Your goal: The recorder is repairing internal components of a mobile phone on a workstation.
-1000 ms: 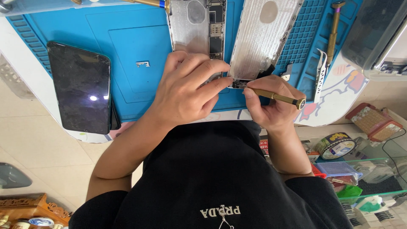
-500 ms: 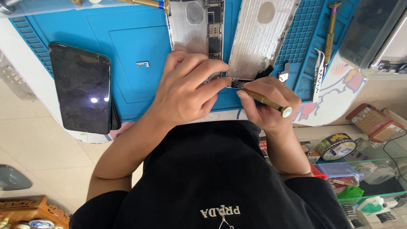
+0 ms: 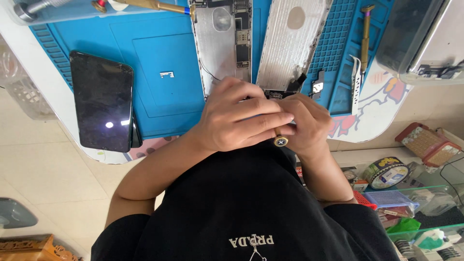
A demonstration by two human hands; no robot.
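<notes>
Left hand: your left hand [image 3: 241,116] lies over the near end of the opened phone body [image 3: 224,43], fingers curled and pressed against your right hand; what sits under the fingertips is hidden.
Right hand: your right hand [image 3: 307,123] is closed around a small screwdriver [image 3: 281,140], whose round gold and black end cap points back at you; the shaft and tip are covered by your fingers.
Grip: the right hand holds the screwdriver firmly; I cannot tell whether the left hand pinches anything or only steadies.
Opened phone body: it lies on the blue work mat [image 3: 159,72], inner side up, with a bare metal plate and a strip of circuit board along its right edge.
Detached screen panel: the silvery panel [image 3: 295,43] lies just beside the phone body on its right, tilted slightly, its near end meeting your hands.
Dark phone: a second phone [image 3: 102,101] lies screen up at the left edge of the mat, well apart from your hands.
Spare tools: tweezers [image 3: 356,82] and a brass screwdriver with a purple collar [image 3: 366,31] rest on the mat's gridded right part.
Small part: a tiny metal bracket [image 3: 166,74] sits alone in the middle of the mat.
</notes>
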